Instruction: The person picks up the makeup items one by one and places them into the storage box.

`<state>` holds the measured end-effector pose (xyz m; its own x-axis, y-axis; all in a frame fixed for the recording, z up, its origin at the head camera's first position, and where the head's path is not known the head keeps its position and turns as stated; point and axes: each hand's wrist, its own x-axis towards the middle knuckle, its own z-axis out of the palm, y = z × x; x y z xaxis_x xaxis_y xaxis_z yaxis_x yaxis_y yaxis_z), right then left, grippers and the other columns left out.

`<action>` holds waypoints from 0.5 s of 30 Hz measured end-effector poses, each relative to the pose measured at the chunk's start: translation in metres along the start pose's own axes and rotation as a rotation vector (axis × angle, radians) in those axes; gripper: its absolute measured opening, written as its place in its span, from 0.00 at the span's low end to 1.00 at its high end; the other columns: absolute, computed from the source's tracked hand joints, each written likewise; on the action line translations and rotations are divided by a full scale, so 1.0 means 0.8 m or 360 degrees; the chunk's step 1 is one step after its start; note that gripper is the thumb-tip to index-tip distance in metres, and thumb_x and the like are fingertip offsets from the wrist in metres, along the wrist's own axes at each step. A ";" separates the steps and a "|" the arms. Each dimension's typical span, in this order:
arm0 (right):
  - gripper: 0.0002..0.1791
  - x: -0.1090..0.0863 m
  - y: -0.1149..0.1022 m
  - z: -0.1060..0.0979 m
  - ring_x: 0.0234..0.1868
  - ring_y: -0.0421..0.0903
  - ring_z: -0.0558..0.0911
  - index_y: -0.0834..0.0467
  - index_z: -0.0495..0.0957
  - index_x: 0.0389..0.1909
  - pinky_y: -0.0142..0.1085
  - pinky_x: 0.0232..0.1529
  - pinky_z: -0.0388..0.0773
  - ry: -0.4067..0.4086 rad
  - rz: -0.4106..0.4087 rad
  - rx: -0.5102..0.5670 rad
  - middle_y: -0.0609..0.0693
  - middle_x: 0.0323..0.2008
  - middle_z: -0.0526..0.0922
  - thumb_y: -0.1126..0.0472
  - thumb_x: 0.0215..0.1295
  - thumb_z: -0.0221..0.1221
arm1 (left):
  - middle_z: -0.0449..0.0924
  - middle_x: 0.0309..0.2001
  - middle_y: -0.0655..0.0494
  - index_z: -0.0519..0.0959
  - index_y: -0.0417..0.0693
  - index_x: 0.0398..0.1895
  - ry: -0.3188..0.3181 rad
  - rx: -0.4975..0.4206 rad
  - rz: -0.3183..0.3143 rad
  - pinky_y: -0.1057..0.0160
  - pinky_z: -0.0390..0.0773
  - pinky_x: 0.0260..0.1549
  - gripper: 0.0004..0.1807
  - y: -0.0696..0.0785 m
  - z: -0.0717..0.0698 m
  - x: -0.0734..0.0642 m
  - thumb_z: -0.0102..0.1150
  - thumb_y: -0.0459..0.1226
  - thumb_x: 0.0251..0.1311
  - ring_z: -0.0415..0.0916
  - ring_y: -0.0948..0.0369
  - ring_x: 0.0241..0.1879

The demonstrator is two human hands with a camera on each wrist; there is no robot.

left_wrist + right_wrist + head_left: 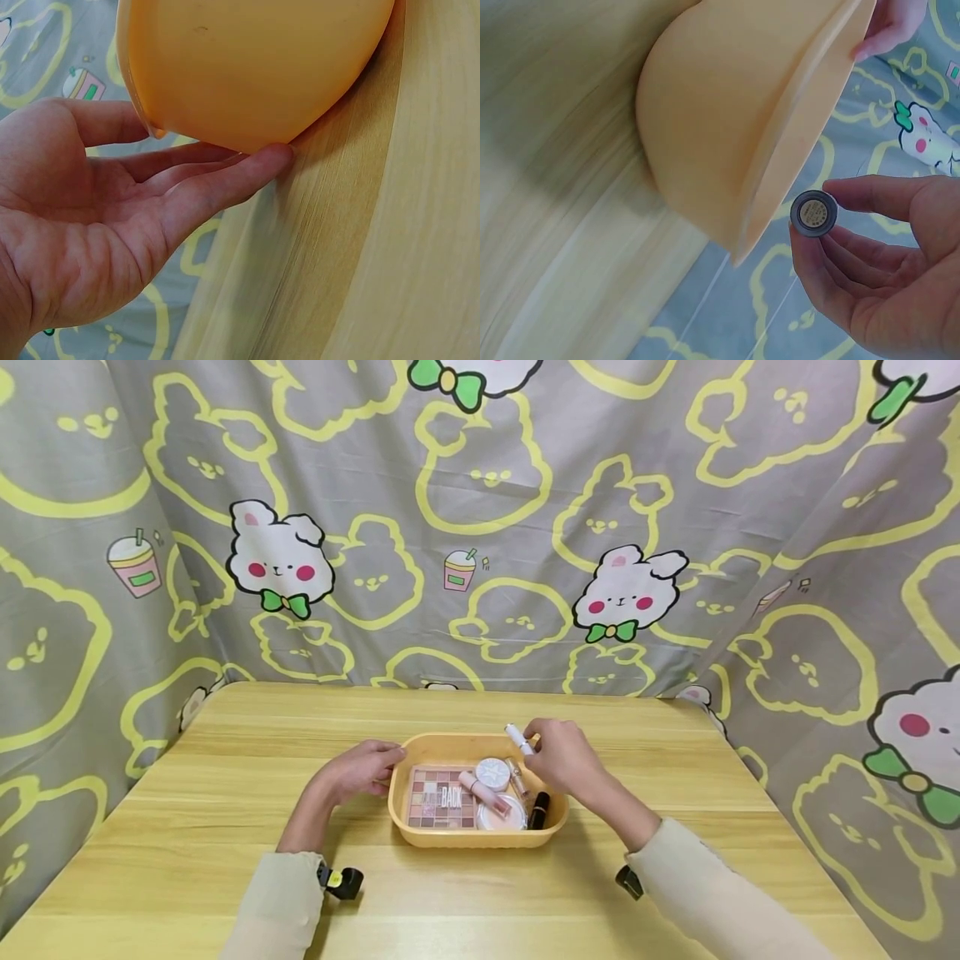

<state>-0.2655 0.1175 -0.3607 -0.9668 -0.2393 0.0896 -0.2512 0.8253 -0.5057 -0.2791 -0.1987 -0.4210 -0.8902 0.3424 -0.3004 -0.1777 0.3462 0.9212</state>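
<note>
A yellow plastic basket (480, 839) of makeup stands on the table. My left hand (360, 772) holds its left end, thumb at the rim and fingers against the outer wall, as the left wrist view shows. Above the right end, my right hand (566, 762) pinches a white lipstick tube (517, 737) with a silvery band; its round, labelled base (814, 214) faces the right wrist camera. Inside the basket lie an eyeshadow palette (429, 814), a small round white case (492, 774), a pink lip gloss (480, 791), a larger round compact (491, 821) and a black tube (538, 812).
The light wooden table (187, 860) extends around the basket. A grey patterned curtain (525, 610) hangs behind it and along both sides. Black wrist cameras sit at the left cuff (292, 881) and right cuff (660, 852).
</note>
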 end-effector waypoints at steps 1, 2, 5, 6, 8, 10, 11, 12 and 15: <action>0.13 0.000 -0.003 0.002 0.21 0.43 0.80 0.64 0.83 0.48 0.32 0.18 0.74 -0.0005 -0.0003 -0.0003 0.56 0.31 0.87 0.69 0.62 0.64 | 0.68 0.68 0.29 0.57 0.25 0.74 0.0006 -0.0004 -0.0004 0.50 0.83 0.55 0.31 0.000 0.000 0.000 0.38 0.42 0.80 0.72 0.40 0.66; 0.12 -0.001 -0.006 0.004 0.20 0.43 0.80 0.63 0.83 0.47 0.31 0.17 0.74 -0.0014 -0.0004 0.0000 0.56 0.31 0.86 0.69 0.62 0.64 | 0.67 0.69 0.28 0.57 0.26 0.74 0.0006 -0.0003 -0.0005 0.50 0.83 0.55 0.31 0.000 0.000 0.000 0.38 0.43 0.80 0.71 0.39 0.66; 0.12 -0.003 -0.015 0.011 0.18 0.42 0.79 0.64 0.82 0.47 0.30 0.15 0.74 -0.0051 -0.0009 0.0029 0.55 0.30 0.86 0.70 0.62 0.64 | 0.66 0.69 0.28 0.56 0.25 0.75 -0.0002 0.0000 -0.0002 0.50 0.83 0.55 0.32 0.000 0.000 0.000 0.38 0.43 0.80 0.71 0.39 0.67; 0.13 -0.004 -0.017 0.014 0.18 0.42 0.79 0.64 0.82 0.47 0.30 0.15 0.74 -0.0064 -0.0012 0.0030 0.55 0.30 0.85 0.70 0.61 0.64 | 0.66 0.69 0.27 0.56 0.25 0.75 -0.0008 -0.0001 0.0001 0.50 0.83 0.55 0.32 0.000 0.001 0.000 0.38 0.43 0.80 0.71 0.39 0.67; 0.12 -0.004 -0.021 0.019 0.19 0.42 0.79 0.64 0.82 0.46 0.30 0.15 0.75 -0.0073 -0.0036 0.0015 0.54 0.30 0.85 0.71 0.60 0.63 | 0.65 0.69 0.27 0.55 0.24 0.75 -0.0024 0.0006 0.0010 0.49 0.83 0.55 0.32 0.000 0.000 0.000 0.38 0.43 0.81 0.70 0.39 0.67; 0.11 -0.004 -0.025 0.024 0.21 0.42 0.79 0.64 0.82 0.43 0.31 0.18 0.76 -0.0066 -0.0082 -0.0016 0.53 0.29 0.85 0.72 0.58 0.64 | 0.66 0.69 0.27 0.55 0.25 0.75 -0.0018 -0.0002 0.0007 0.50 0.83 0.55 0.32 -0.001 0.000 0.001 0.38 0.43 0.81 0.71 0.39 0.67; 0.10 -0.004 -0.026 0.026 0.22 0.42 0.79 0.64 0.82 0.41 0.31 0.20 0.76 -0.0060 -0.0107 -0.0037 0.53 0.28 0.85 0.72 0.57 0.64 | 0.66 0.69 0.27 0.55 0.25 0.75 -0.0016 -0.0005 0.0004 0.50 0.83 0.55 0.32 -0.001 0.000 0.001 0.38 0.43 0.81 0.71 0.39 0.67; 0.10 -0.005 -0.027 0.028 0.24 0.42 0.79 0.64 0.82 0.40 0.31 0.21 0.76 -0.0049 -0.0134 -0.0064 0.52 0.28 0.85 0.72 0.56 0.65 | 0.66 0.69 0.28 0.56 0.25 0.75 -0.0014 -0.0007 0.0003 0.50 0.83 0.55 0.32 -0.001 0.000 0.001 0.38 0.43 0.81 0.71 0.39 0.67; 0.09 -0.005 -0.031 0.035 0.26 0.42 0.79 0.63 0.83 0.37 0.31 0.24 0.77 -0.0037 -0.0191 -0.0092 0.51 0.27 0.85 0.72 0.55 0.66 | 0.67 0.69 0.28 0.56 0.25 0.74 -0.0014 -0.0008 0.0003 0.50 0.83 0.55 0.32 -0.001 -0.001 0.002 0.38 0.43 0.81 0.72 0.40 0.66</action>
<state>-0.2541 0.0837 -0.3723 -0.9284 -0.3495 0.1260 -0.3679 0.8180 -0.4422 -0.2806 -0.1992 -0.4219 -0.8868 0.3508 -0.3009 -0.1782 0.3413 0.9229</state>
